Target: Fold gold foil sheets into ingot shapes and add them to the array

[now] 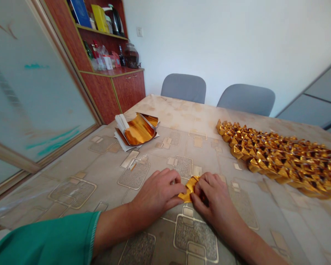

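two hands: left hand (156, 193) pressed flat, right hand (215, 200) pinching one gold foil piece (188, 190).

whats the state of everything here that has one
gold foil piece, partly folded, between both hands
left hand, curled, fingertips against the foil
right hand, curled over the foil
folded gold foil pieces, laid in dense overlapping rows
stack of gold foil sheets, top sheet curling up
cabinet doors, shut
glass jar, lidded, dark contents
grey chairs, upright, tucked at the table's far side
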Demonstrator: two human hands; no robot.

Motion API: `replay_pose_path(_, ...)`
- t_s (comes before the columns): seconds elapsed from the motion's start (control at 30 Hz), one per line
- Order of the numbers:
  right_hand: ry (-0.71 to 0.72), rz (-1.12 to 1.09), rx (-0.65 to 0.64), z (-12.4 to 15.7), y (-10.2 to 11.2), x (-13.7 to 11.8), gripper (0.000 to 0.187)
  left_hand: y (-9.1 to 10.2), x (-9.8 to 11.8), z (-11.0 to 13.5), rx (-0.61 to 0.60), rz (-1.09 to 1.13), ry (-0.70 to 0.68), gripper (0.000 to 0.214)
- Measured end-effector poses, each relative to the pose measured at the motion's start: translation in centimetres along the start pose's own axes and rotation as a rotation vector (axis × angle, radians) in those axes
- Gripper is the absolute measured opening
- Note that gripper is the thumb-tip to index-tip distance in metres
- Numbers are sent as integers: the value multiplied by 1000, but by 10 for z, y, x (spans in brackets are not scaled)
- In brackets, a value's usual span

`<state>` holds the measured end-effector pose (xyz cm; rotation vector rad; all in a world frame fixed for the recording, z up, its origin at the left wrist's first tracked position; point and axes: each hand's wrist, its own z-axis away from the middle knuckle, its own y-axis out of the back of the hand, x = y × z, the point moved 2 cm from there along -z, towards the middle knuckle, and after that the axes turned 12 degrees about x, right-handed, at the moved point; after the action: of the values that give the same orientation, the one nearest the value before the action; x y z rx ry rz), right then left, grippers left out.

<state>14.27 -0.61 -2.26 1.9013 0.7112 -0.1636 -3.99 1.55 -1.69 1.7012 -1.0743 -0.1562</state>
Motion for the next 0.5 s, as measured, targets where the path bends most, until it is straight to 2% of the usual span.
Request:
replay_pose_path(0.2,76,38,-47,2,4,1,9,-5,1,4,93,-77,-197,17)
replay_pose_path(0.3,107,20,-46,3,8,3,17,-6,0,4,105,-54,-298,19)
replay_pose_path(0.4,110,34,-47,3,9,4,29,-7,-1,-1,87,-6,-318,19)
replay_pose_path(0.5,100,47,-41,3,9,4,30,-9,-1,-9,74,-25,-294,19)
